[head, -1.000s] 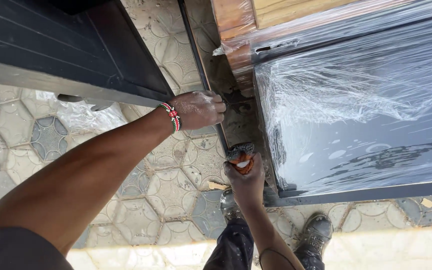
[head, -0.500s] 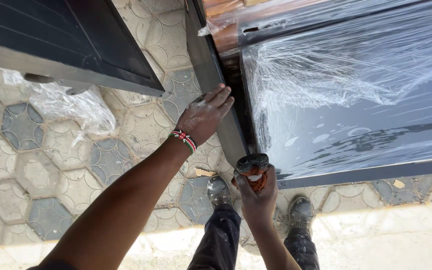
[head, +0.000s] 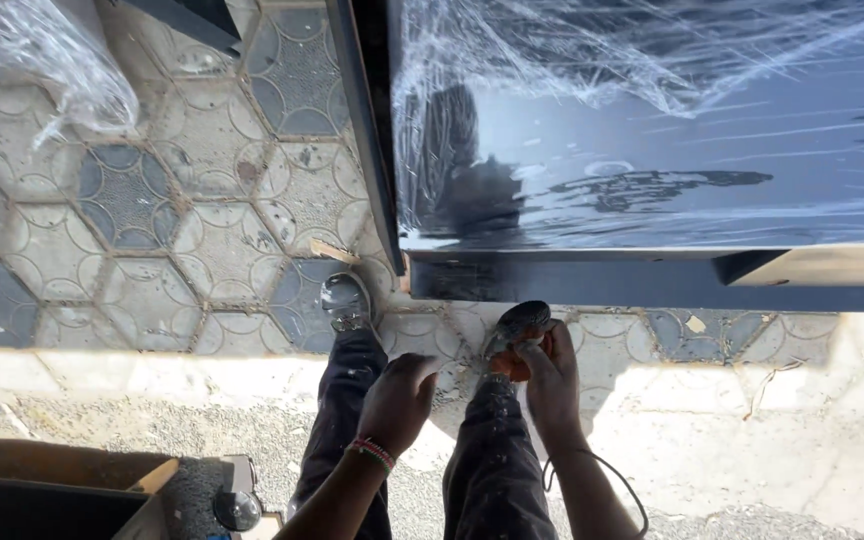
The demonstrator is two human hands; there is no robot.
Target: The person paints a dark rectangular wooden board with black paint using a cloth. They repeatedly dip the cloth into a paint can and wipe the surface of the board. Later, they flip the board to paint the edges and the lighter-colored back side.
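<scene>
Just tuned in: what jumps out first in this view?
A big dark glossy panel, partly wrapped in clear plastic film, fills the upper right. Low in the middle, the right hand grips a small orange and black tool just below the panel's edge, with the left hand beside it over the person's trousers. The ground is hexagon paving, with crumpled film at top left.

Wrapped dark panel (head: 652, 150) close above fingers (head: 542, 345)

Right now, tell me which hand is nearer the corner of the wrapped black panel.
Right. The right hand, gripping a small orange tool, sits just below the panel corner; the left hand hangs lower, over the trousers.
</scene>
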